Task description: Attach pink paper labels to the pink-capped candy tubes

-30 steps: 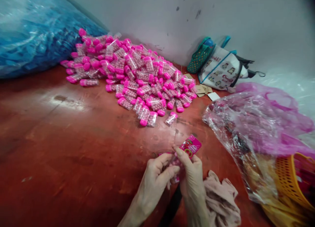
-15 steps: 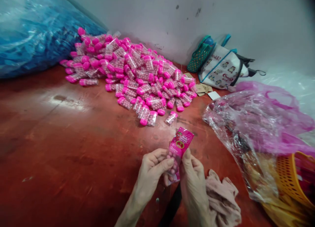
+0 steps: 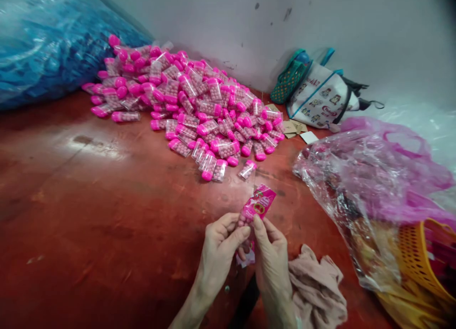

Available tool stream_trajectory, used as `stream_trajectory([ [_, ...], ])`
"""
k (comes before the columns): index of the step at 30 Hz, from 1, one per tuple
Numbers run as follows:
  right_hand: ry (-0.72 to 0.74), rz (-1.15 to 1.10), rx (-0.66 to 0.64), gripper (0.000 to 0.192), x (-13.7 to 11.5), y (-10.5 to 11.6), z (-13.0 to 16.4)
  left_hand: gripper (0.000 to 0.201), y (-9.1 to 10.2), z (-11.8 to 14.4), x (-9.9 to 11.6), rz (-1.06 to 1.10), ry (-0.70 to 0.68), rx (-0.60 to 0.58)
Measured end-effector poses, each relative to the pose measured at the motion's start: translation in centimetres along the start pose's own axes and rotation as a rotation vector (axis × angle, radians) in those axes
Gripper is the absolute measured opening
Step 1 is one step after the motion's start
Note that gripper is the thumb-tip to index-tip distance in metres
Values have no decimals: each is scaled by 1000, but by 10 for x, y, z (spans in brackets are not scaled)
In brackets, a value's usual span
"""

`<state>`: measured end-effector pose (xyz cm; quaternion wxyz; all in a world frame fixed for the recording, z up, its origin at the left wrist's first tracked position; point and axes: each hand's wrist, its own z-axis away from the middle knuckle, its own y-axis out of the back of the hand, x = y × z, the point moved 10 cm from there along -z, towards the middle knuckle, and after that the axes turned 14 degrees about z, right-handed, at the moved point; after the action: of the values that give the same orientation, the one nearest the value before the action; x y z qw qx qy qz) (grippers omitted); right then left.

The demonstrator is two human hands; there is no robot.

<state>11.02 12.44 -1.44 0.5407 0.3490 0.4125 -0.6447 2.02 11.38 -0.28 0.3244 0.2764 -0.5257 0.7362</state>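
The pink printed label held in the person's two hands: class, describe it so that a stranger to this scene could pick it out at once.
Start at the big heap of pink-capped candy tubes on the red floor and come toward the camera. There the left hand and right hand pinch the pink printed label. Unlike the heaped clear tubes, it is flat, opaque and lifted off the floor.

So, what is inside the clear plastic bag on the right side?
Through the clear plastic bag a pink plastic bag shows on top and brownish contents lower down; what these are cannot be told. The bag's lower end covers part of an orange basket.
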Motion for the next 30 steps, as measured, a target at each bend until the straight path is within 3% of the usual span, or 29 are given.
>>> stream_trajectory([
  [3, -17, 16, 8, 21, -3, 8, -6, 20, -5, 1, -1, -84, 24, -45],
  [8, -32, 189, 152, 31, -3, 23, -7, 20, -12, 4, -6, -94, 50, -100],
  [11, 3, 363, 178, 33, -3, 26, -7, 21, -8, 4, -15, -11, 71, -49],
  [14, 20, 406, 122, 29, -1, 22, -5, 20, 0, 1, -18, 24, 67, 27],
  [19, 148, 387, -20, 30, -10, -2, 8, 12, 12, -5, 5, 131, -69, 140],
  [25, 223, 417, -84, 19, -16, -16, 18, 7, 23, 2, 9, 178, -31, 182],
  [30, 234, 349, -106, 21, -21, -17, 27, 13, 44, 14, 53, -85, -330, 267],
])
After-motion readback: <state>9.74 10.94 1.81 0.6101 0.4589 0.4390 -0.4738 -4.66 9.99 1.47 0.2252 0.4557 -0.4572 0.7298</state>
